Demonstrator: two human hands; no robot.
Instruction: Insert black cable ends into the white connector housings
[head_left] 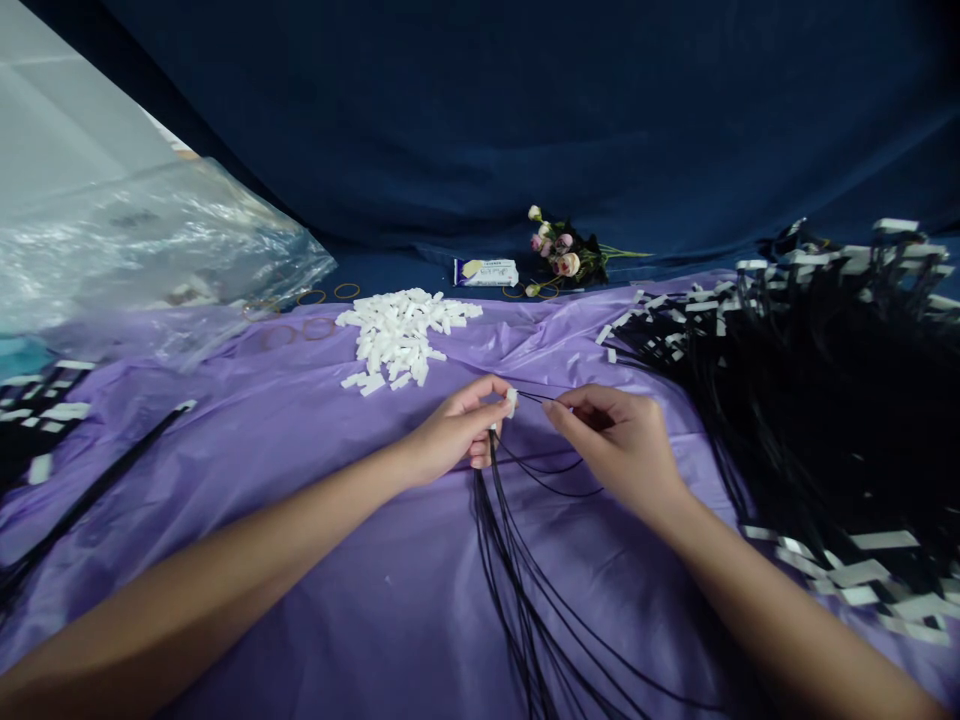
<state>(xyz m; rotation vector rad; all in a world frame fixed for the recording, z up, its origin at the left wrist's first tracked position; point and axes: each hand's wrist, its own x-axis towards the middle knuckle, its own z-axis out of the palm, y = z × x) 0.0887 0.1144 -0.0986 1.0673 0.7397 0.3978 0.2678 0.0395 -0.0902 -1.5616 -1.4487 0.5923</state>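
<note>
Between the thumb and forefinger of my left hand is a small white plastic connector, its fingers closed round it. A bundle of thin black wires hangs from the same hand and trails down toward the front of the table. My right hand is closed in a pinch on thin black wires that run across to the white connector. Its other fingers curl inward. Behind the hands lies a heap of small white plastic pieces.
Purple sheeting covers the table. A large mass of black wires with white ends fills the right. More wires lie left, below a clear plastic bag. Artificial flowers, a wrapped packet and rubber bands lie behind.
</note>
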